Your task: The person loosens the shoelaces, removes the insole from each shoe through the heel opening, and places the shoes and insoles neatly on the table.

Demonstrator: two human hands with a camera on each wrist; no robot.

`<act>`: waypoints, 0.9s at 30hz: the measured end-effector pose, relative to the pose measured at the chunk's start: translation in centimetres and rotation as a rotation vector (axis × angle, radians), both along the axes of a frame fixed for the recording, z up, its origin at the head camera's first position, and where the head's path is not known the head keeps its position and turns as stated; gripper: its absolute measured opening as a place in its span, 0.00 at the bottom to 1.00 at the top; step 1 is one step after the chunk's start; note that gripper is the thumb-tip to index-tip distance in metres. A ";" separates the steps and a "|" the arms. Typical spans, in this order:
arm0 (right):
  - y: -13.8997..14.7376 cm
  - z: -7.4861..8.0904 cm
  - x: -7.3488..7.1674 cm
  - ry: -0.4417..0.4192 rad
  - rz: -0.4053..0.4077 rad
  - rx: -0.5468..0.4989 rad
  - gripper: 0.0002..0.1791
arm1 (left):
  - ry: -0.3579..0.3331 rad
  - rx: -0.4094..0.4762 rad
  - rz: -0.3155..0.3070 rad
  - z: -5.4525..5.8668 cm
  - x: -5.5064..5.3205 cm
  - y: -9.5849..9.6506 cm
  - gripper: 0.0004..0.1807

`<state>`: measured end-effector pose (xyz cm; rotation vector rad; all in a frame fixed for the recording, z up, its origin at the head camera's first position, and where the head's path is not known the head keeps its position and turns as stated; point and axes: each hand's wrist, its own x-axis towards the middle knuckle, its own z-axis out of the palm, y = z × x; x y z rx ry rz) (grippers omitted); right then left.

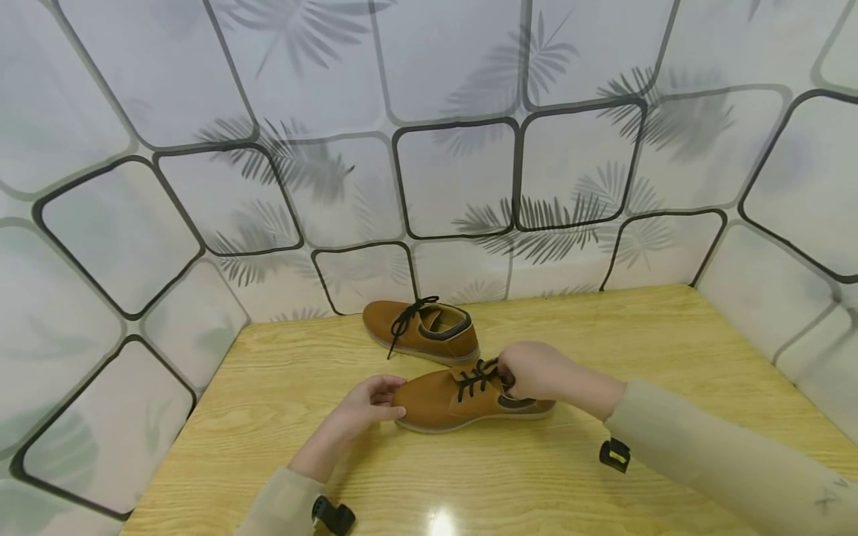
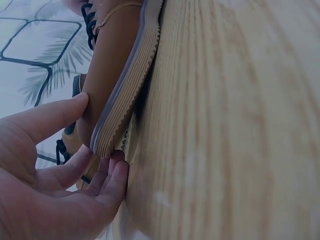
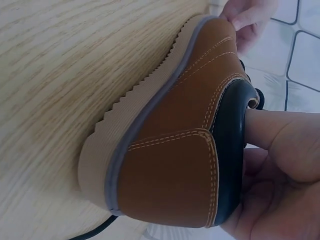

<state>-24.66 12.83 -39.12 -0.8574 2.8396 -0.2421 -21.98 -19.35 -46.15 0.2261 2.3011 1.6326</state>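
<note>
A brown lace-up shoe (image 1: 429, 398) with black laces and a dark collar lies lengthwise on the table, toe to the left. My left hand (image 1: 365, 406) grips its toe; in the left wrist view the thumb presses the upper and the fingers curl by the tip of the ribbed sole (image 2: 127, 95). At the shoe's opening, my right hand (image 1: 532, 371) holds the collar near the top of the laces. In the right wrist view, part of that hand (image 3: 285, 165) reaches inside the opening, so some fingertips are hidden. The heel (image 3: 170, 175) faces that camera.
Just behind stands a matching brown shoe (image 1: 395, 320), its black lace hanging loose over the side. The wooden table (image 1: 281, 387) meets a patterned wall covering (image 1: 456, 179) at the back and both sides. Black wrist devices sit on both sleeves.
</note>
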 end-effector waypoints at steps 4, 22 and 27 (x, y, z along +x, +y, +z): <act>-0.4 0.0 0.0 0.019 0.003 0.045 0.17 | 0.006 -0.004 -0.007 0.0 0.0 0.0 0.30; 1.0 -0.4 -1.4 -0.074 0.048 -0.137 0.11 | 0.001 -0.022 0.019 0.2 0.2 0.1 0.30; 1.5 -0.6 -2.2 -0.155 0.020 -0.245 0.06 | 0.000 -0.030 0.020 0.1 0.1 0.2 0.29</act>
